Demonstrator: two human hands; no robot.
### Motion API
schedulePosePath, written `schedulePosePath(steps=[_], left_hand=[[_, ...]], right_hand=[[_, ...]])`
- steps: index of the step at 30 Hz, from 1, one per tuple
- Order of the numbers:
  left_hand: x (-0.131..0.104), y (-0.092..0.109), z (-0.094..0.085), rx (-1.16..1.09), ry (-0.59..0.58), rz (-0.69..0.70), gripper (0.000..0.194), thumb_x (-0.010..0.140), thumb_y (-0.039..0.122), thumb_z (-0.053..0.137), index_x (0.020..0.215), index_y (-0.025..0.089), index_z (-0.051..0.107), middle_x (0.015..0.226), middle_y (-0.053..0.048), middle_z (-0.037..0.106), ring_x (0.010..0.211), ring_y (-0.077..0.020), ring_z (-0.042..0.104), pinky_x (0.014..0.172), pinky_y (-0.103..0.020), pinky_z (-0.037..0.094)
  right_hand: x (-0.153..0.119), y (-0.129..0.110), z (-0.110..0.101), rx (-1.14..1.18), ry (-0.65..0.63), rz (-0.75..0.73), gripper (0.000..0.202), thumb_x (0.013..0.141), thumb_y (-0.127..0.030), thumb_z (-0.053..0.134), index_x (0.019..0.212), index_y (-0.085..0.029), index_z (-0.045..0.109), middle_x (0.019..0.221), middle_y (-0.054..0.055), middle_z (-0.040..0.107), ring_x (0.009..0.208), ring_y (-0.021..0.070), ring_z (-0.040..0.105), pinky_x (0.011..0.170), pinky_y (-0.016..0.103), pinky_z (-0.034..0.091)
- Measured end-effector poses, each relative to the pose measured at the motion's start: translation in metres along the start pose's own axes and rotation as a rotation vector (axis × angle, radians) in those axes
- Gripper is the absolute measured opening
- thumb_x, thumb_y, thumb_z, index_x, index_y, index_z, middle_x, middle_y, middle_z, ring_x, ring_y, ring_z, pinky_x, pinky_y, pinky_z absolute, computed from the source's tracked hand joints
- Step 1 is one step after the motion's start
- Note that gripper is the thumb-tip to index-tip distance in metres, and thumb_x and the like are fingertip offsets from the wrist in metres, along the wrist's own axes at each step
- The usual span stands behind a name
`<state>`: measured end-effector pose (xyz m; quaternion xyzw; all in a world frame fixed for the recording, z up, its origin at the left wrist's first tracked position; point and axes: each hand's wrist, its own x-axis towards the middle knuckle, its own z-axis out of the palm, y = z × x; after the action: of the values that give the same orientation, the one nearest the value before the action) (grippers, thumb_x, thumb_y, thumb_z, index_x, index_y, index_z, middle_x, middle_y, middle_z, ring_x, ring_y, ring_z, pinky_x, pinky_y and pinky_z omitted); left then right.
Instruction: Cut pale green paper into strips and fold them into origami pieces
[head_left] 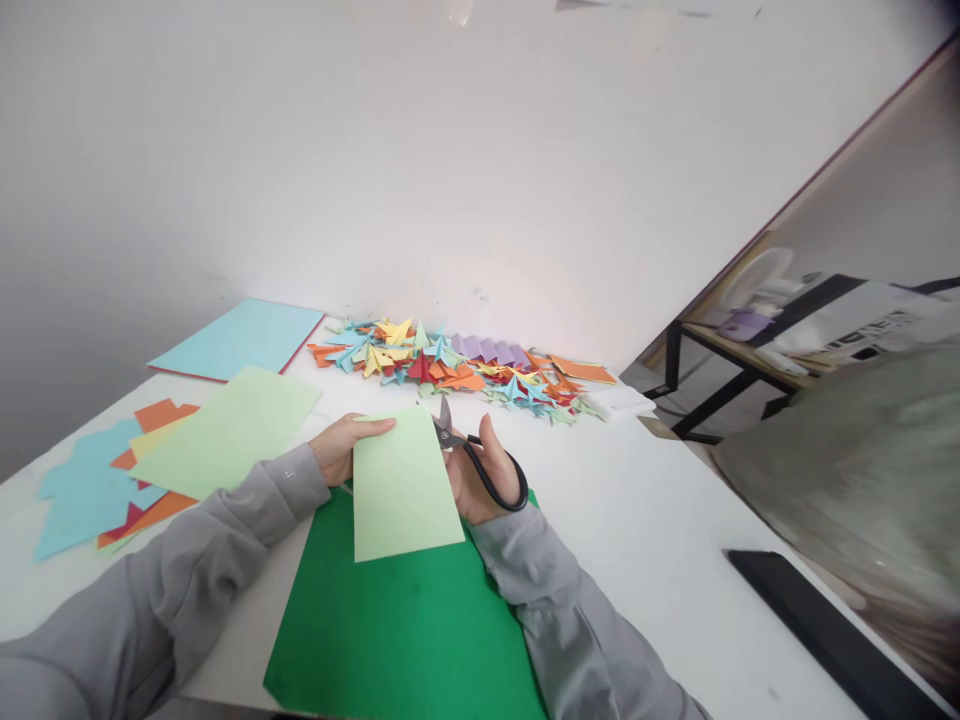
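Observation:
My left hand (pixel 341 447) pinches the upper left edge of a pale green sheet of paper (pixel 405 490), thumb lying on its face. Black-handled scissors (pixel 495 480) are in my right hand (pixel 480 485), at the paper's right edge. Their blades point up and look parted, though how far they reach onto the paper is hard to make out. Part of the right fingers is hidden behind the paper. Under both hands a green board or sheet (pixel 405 630) lies on the white table (pixel 615 560).
Folded paper pieces (pixel 450 365) in many colours are heaped along the wall. Left of me lie loose coloured sheets (pixel 97 470), a larger pale green sheet (pixel 232 430) and a light blue sheet (pixel 240 335). A dark flat bar (pixel 817 630) rests at the right; beyond stands a shelf (pixel 735 360).

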<state>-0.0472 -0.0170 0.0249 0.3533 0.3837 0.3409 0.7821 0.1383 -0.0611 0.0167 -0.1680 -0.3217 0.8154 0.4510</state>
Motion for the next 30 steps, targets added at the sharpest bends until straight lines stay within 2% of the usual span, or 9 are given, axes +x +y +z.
schedulePosePath(steps=[16,22,27,30], left_hand=[[0.004,-0.003,0.001,-0.055,0.031,0.035,0.016,0.072,0.016,0.059,0.081,0.004,0.065,0.071,-0.015,0.068,0.062,-0.0215,0.065,0.059,-0.031,0.052],[0.002,-0.001,0.000,-0.001,0.039,0.017,0.015,0.068,0.016,0.064,0.077,0.004,0.066,0.068,-0.014,0.068,0.059,-0.0217,0.065,0.057,-0.031,0.052],[0.000,0.002,-0.004,0.026,-0.043,-0.039,0.017,0.066,0.016,0.064,0.076,0.003,0.067,0.070,-0.016,0.068,0.058,-0.0237,0.065,0.056,-0.033,0.053],[0.000,0.003,-0.007,0.043,-0.074,-0.046,0.017,0.065,0.016,0.065,0.076,0.002,0.067,0.071,-0.016,0.068,0.059,-0.0244,0.065,0.057,-0.033,0.053]], right_hand=[[0.007,0.007,0.005,-0.006,0.178,-0.116,0.061,0.078,-0.064,0.031,0.112,-0.019,0.051,0.097,0.011,0.065,0.089,0.0230,0.061,0.078,0.040,0.047],[0.004,0.006,0.009,-0.016,0.102,-0.057,0.059,0.079,-0.064,0.028,0.112,-0.019,0.050,0.095,0.010,0.064,0.085,0.0214,0.061,0.077,0.039,0.047],[-0.001,0.000,0.004,-0.022,-0.004,0.109,0.062,0.079,-0.065,0.024,0.109,-0.017,0.050,0.086,0.009,0.064,0.072,0.0182,0.061,0.066,0.037,0.049],[-0.001,-0.003,-0.001,-0.020,-0.023,0.117,0.063,0.079,-0.066,0.023,0.108,-0.018,0.050,0.081,0.008,0.065,0.066,0.0171,0.061,0.061,0.034,0.049]])
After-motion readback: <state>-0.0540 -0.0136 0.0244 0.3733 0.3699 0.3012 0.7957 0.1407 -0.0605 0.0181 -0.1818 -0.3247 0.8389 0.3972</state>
